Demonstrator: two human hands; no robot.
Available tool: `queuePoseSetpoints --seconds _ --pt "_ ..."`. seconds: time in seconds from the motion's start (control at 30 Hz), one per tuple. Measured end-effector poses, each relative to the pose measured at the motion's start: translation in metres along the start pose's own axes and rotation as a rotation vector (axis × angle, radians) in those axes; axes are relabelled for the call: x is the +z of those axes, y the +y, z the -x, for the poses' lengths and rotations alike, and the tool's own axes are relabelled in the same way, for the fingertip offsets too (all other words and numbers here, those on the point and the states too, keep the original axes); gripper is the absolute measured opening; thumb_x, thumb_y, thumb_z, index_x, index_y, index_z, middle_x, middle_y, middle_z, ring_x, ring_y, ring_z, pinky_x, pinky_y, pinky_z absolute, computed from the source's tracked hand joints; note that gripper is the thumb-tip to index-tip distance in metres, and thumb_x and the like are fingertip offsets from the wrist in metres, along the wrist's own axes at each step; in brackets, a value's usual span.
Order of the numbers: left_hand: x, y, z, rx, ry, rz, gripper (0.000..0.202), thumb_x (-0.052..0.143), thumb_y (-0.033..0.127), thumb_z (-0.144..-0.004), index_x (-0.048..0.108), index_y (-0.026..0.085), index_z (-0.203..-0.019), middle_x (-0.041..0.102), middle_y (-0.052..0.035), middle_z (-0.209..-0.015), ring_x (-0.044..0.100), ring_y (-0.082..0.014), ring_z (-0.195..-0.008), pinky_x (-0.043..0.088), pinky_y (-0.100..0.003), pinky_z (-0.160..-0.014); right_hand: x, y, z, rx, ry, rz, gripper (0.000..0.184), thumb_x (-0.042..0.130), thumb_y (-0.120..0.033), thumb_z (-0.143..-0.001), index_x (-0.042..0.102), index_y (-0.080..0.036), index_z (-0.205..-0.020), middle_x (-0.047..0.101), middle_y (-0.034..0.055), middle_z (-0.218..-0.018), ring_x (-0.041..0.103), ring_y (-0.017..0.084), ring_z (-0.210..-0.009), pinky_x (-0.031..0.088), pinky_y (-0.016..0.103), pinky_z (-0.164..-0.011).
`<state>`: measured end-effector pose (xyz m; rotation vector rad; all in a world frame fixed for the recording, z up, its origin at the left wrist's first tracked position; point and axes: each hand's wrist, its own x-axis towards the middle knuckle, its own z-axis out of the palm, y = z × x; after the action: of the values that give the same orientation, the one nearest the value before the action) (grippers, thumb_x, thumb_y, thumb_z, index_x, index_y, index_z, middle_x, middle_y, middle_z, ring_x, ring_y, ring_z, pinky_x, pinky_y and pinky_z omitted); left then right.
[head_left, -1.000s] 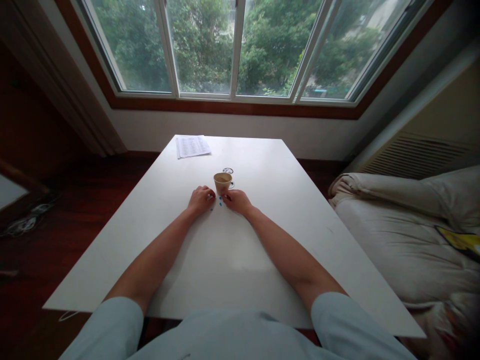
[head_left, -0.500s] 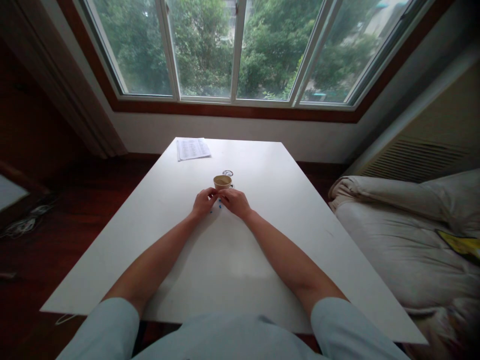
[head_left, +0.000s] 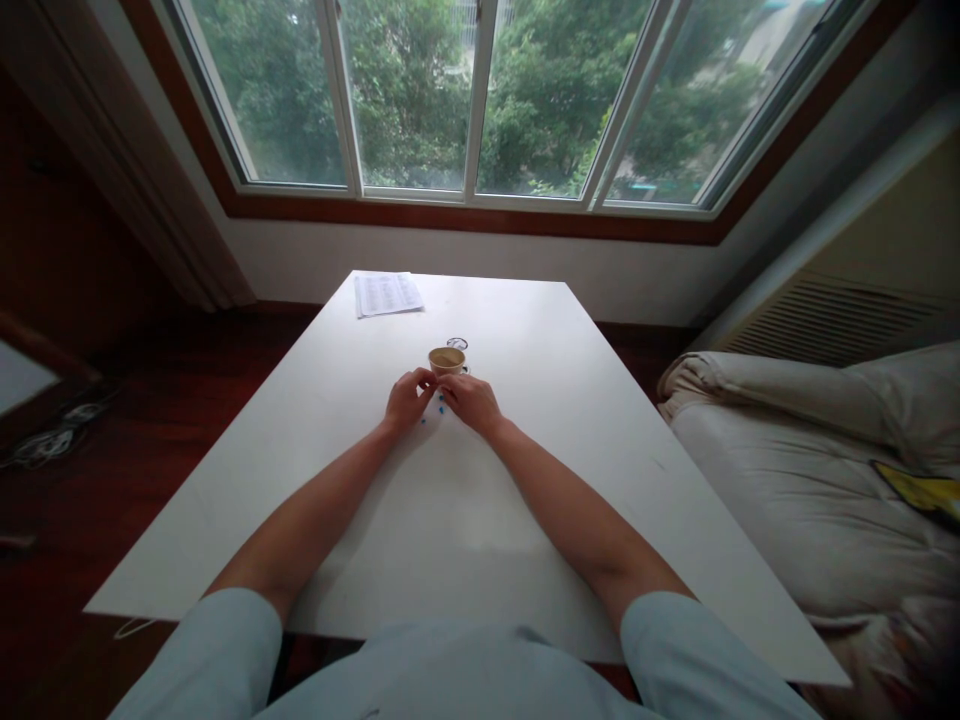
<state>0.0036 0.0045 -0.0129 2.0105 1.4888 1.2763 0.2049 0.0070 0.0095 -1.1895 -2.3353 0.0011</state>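
Observation:
Both arms reach out over the white table (head_left: 480, 510), and the hands meet just in front of a tan cup (head_left: 447, 361). My left hand (head_left: 409, 398) has its fingers pinched together. The fingertips of my right hand (head_left: 469, 400) close in beside them. Whatever lies between the fingertips is too small to make out. A few small blue bits (head_left: 442, 409) lie on the table beneath and between the hands. Behind the cup is a thin dark loop (head_left: 457, 343), perhaps a cord or string. The cup stands upright, its lower front partly hidden by the fingers.
Printed sheets of paper (head_left: 388, 294) lie at the table's far left corner. A pale covered sofa (head_left: 795, 480) stands along the right side. Beyond the table are a wall and a wide window (head_left: 472, 100). Cables (head_left: 56, 437) lie on the dark floor at left.
The view has shifted very slightly. Both hands stay in front of the cup, with only a small shift of the left fingers; the cup and blue bits look unmoved.

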Motion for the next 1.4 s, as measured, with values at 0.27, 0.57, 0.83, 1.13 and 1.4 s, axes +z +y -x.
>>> queuePoseSetpoints --seconds 0.27,0.57,0.83,1.13,1.4 --pt "0.000 0.004 0.001 0.005 -0.059 -0.043 0.011 0.067 0.020 -0.098 0.075 0.024 -0.106 0.081 -0.0053 -0.104 0.072 -0.0222 -0.096 0.058 -0.038 -0.094 0.000 0.003 -0.001 0.066 -0.021 0.006 0.022 0.058 -0.029 -0.111 0.078 -0.022 -0.119 0.083 0.0094 -0.108 0.072 0.022 -0.096 0.043 0.029 -0.079" --pt "0.004 -0.007 0.001 0.034 -0.073 -0.032 0.013 0.066 0.021 -0.097 0.074 0.024 -0.107 0.080 -0.0052 -0.104 0.072 -0.0219 -0.096 0.058 -0.037 -0.094 0.004 0.003 0.001 0.075 -0.021 -0.037 0.021 0.060 -0.029 -0.109 0.077 -0.024 -0.121 0.083 0.0075 -0.108 0.072 0.021 -0.093 0.044 0.028 -0.078" --pt "0.001 0.000 0.002 0.003 -0.079 -0.027 0.015 0.064 0.019 -0.097 0.074 0.024 -0.107 0.080 -0.0054 -0.104 0.072 -0.0221 -0.096 0.058 -0.037 -0.092 0.002 0.000 0.000 0.074 -0.019 -0.046 0.018 0.062 -0.029 -0.109 0.078 -0.024 -0.115 0.082 0.0073 -0.105 0.071 0.021 -0.090 0.042 0.027 -0.077" --pt "-0.001 0.003 0.001 -0.028 -0.070 -0.054 0.014 0.064 0.024 -0.101 0.075 0.024 -0.108 0.079 -0.0056 -0.100 0.070 -0.0231 -0.095 0.055 -0.035 -0.083 -0.001 0.002 -0.003 0.155 0.185 -0.097 0.025 0.059 -0.036 -0.110 0.078 -0.021 -0.111 0.075 0.0057 -0.087 0.064 0.019 -0.079 0.043 0.027 -0.077" --pt "0.003 -0.002 -0.003 -0.021 -0.134 -0.226 0.013 0.065 0.020 -0.098 0.077 0.024 -0.093 0.079 -0.0068 -0.093 0.067 -0.0263 -0.093 0.054 -0.040 -0.090 -0.007 -0.003 -0.019 0.302 0.356 -0.200 0.028 0.056 -0.040 -0.108 0.076 -0.021 -0.109 0.068 0.0017 -0.075 0.061 0.018 -0.071 0.043 0.027 -0.071"
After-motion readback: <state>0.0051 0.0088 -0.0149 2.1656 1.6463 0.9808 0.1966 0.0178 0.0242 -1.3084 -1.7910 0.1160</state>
